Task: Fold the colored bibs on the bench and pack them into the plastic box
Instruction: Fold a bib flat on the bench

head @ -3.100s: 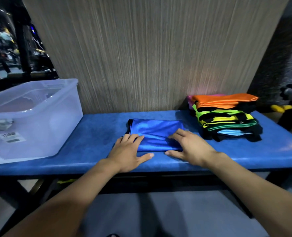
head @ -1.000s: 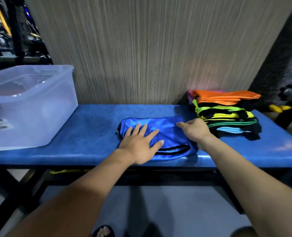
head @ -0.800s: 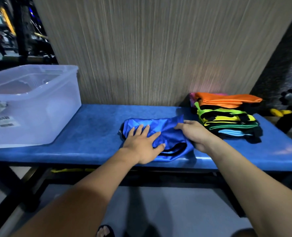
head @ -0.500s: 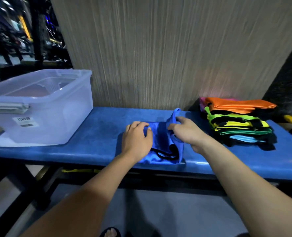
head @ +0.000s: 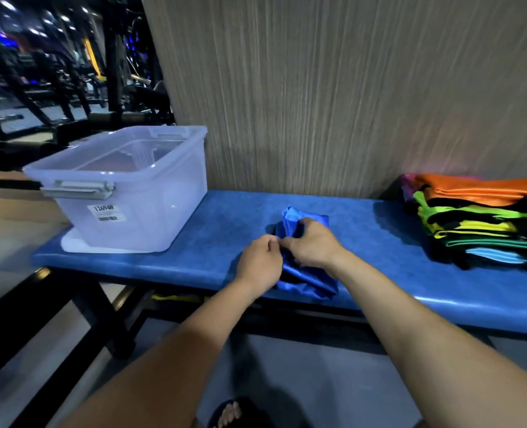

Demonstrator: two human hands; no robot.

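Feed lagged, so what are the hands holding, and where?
Both grip the blue bib: left hand at its near-left edge, right hand over its bunched middle.

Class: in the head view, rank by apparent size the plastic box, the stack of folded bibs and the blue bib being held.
1. plastic box
2. stack of folded bibs, partly cut off by the frame edge
3. blue bib, bunched and partly hidden by both hands

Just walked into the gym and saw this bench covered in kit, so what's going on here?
A person is folding a blue bib on the blue bench. Both hands are on it: the left hand pinches its near edge and the right hand has a grip on the bunched cloth. A stack of colored bibs waits at the right end. The plastic box sits open at the left end.
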